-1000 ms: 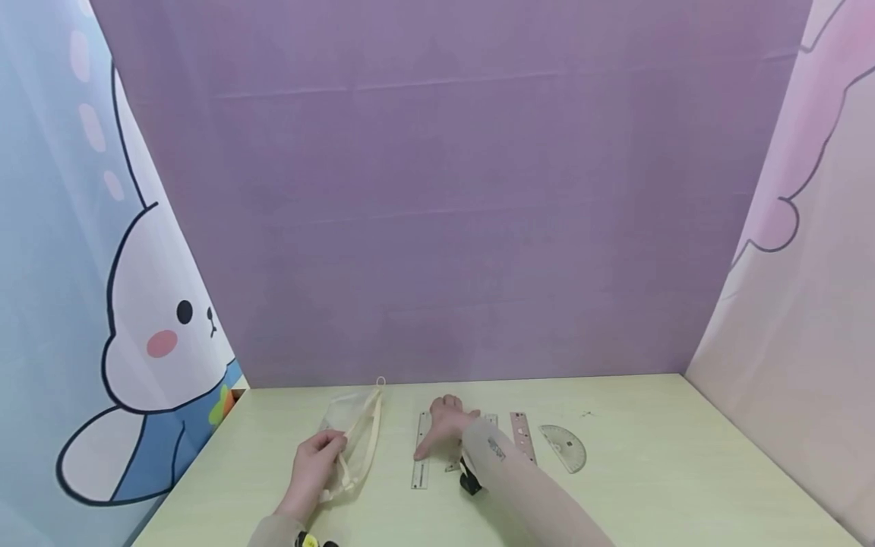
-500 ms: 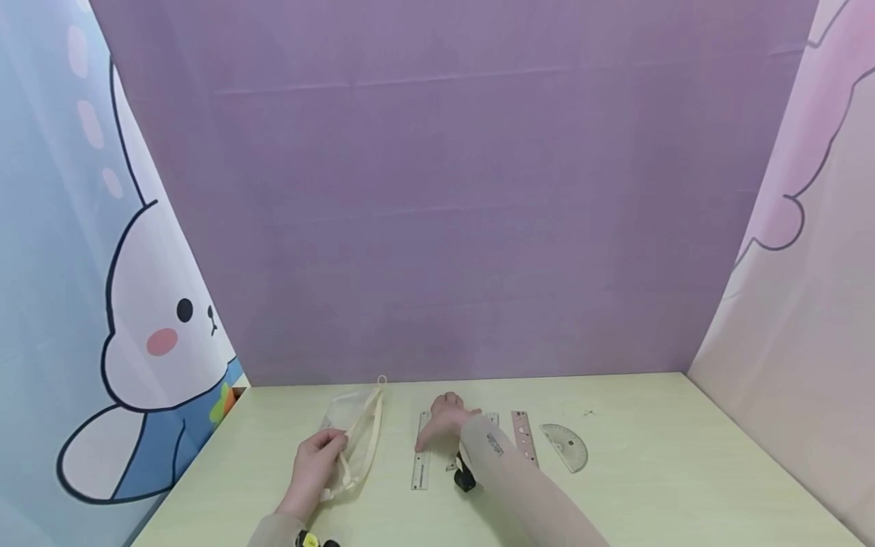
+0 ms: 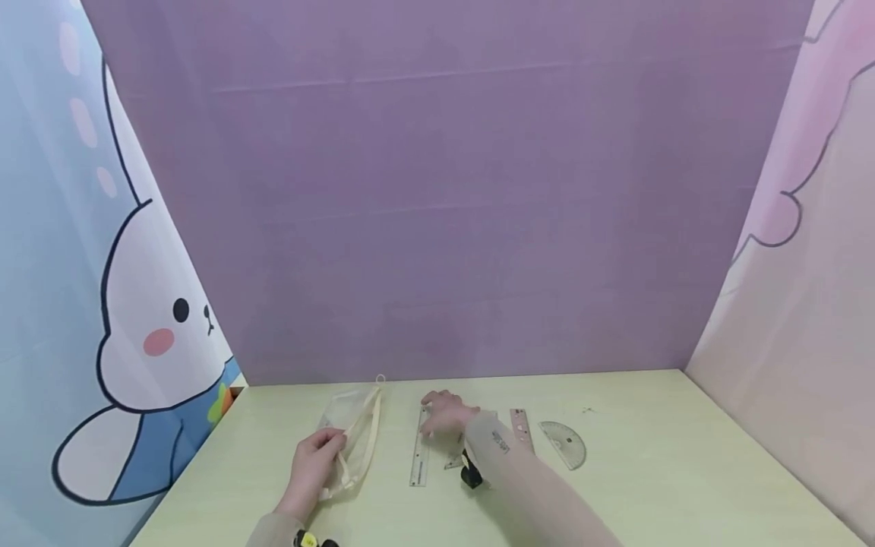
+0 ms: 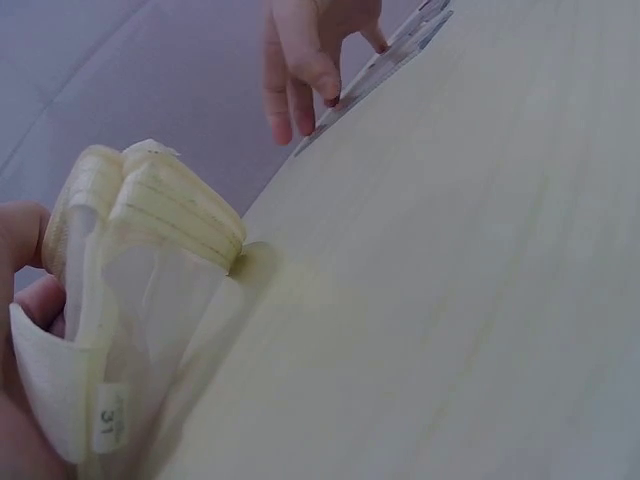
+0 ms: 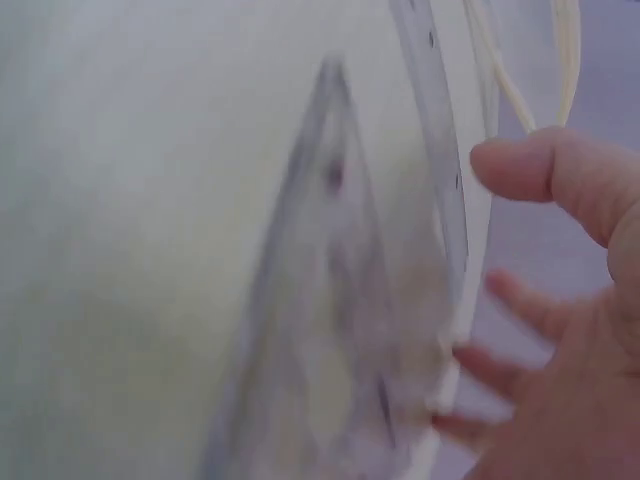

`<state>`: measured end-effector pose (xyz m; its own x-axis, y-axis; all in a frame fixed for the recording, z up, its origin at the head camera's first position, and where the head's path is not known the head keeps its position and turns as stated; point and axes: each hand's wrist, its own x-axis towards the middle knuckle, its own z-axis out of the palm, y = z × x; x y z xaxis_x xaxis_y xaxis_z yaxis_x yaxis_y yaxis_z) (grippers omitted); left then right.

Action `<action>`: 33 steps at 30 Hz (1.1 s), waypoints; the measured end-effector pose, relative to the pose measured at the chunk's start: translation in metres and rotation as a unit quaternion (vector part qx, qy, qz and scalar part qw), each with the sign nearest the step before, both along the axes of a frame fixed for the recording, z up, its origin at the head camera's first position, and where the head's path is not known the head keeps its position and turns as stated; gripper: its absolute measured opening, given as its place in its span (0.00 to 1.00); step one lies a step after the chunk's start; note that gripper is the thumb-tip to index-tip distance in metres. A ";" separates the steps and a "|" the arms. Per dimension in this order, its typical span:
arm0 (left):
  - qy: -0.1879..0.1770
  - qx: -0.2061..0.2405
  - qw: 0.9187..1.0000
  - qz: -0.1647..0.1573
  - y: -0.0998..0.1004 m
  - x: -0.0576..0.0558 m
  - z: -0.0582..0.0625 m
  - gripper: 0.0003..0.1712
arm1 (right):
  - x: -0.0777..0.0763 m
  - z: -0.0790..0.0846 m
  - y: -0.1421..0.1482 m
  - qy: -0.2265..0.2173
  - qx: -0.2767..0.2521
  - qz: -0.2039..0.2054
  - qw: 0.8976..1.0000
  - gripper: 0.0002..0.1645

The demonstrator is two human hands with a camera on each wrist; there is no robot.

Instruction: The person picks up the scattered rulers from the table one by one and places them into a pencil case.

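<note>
My left hand [image 3: 317, 456] pinches the edge of a see-through pouch [image 3: 358, 444] with cream trim, lying at the left of the table. In the left wrist view a small tag [image 4: 110, 418] marked 31 shows on it. My right hand [image 3: 447, 414] is over the upper part of a clear straight ruler [image 3: 418, 463]. Its thumb and fingers are spread in the right wrist view, with no firm grip visible. Beneath that hand is a clear set square [image 5: 320, 300], blurred up close and partly hidden by the hand and sleeve in the head view.
Right of my right forearm lies a pinkish ruler [image 3: 521, 427], its lower end covered by the sleeve. Beyond it lies a clear protractor [image 3: 566, 444]. A purple cloth [image 3: 444, 228] rises behind the pale table [image 3: 670, 471], with printed cloths at both sides.
My right hand has shifted slightly left over the straight ruler, and its thumb has drawn up nearer the fingers. The left hand keeps its hold on the pouch.
</note>
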<state>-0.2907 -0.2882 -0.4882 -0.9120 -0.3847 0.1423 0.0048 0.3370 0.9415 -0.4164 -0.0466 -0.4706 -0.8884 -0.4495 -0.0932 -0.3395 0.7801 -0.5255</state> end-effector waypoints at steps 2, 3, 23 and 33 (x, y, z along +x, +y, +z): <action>0.001 -0.002 1.000 0.001 0.000 0.000 0.000 0.11 | 0.000 0.002 0.003 0.009 0.008 0.027 1.000 0.36; 0.000 -0.001 1.000 0.001 0.001 0.000 0.000 0.11 | 0.001 0.004 0.004 0.013 0.014 0.041 0.999 0.36; 0.001 -0.004 1.000 -0.007 -0.003 0.001 -0.001 0.13 | 0.036 0.005 -0.004 0.041 0.102 0.081 0.991 0.72; 0.006 0.002 1.000 -0.004 -0.001 0.000 -0.002 0.12 | 0.036 0.009 -0.005 0.061 0.104 0.091 0.988 0.75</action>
<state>-0.2905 -0.2890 -0.4906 -0.9133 -0.3777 0.1526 0.0196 0.3334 0.9426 -0.3804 -0.0518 -0.4618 -0.8044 -0.5859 -0.0980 -0.5357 0.7868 -0.3066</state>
